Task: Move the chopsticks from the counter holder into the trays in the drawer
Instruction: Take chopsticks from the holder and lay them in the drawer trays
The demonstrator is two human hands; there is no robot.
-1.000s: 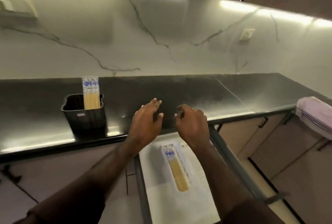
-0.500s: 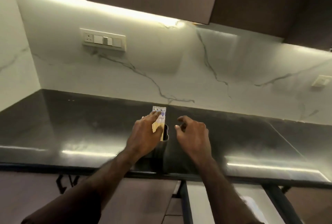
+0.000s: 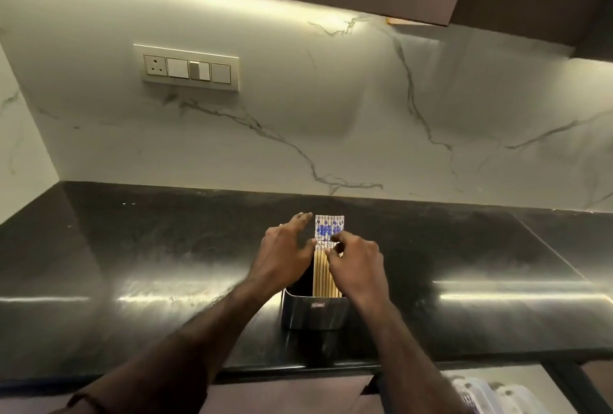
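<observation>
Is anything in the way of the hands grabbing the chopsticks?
No. The chopsticks stand upright in the holder, with the left hand and right hand right beside them, nothing between.

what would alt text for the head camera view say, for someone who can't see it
Two bare hands reach for a row of chopsticks standing in a dark holder on a black counter: the right hand pinches them while the left hand is open beside them. Behind is a marble wall with a switch plate.
</observation>
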